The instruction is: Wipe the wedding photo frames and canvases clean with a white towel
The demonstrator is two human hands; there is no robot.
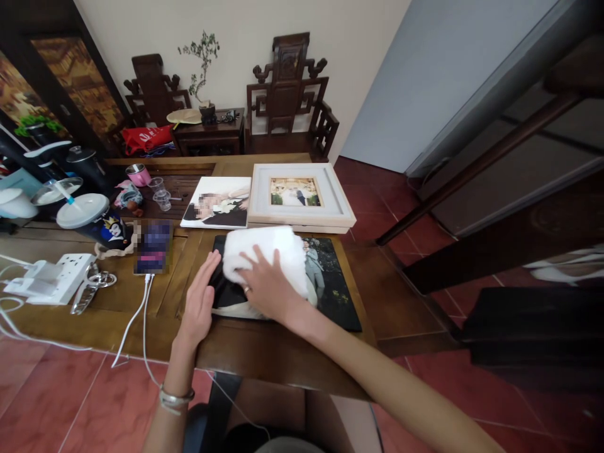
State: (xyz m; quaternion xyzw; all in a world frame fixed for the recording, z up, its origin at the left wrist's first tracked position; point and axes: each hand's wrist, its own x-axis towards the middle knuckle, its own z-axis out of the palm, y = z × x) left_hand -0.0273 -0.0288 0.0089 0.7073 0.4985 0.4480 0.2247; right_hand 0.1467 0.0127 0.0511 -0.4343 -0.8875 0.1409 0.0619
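A folded white towel (264, 242) lies on a dark photo panel (333, 289) near the table's front edge. My right hand (264, 283) presses down on the towel, fingers spread over it and thumb at its near-left fold. Part of the panel is hidden under the towel and hand; a figure in a grey suit shows at its right. Along the panel's left edge rests my left hand (201, 299), fingers straight and close together, holding nothing. Just behind stand a pale wooden picture frame (346, 211) and a smaller white-edged photo panel (214, 201), both lying flat.
On the left of the wooden table (278, 352) are a phone (153, 248) with a white cable, a power strip (73, 277), a clear hair claw (89, 289), a lidded cup (97, 220) and a pink mug (138, 175). Carved chairs (287, 88) stand behind.
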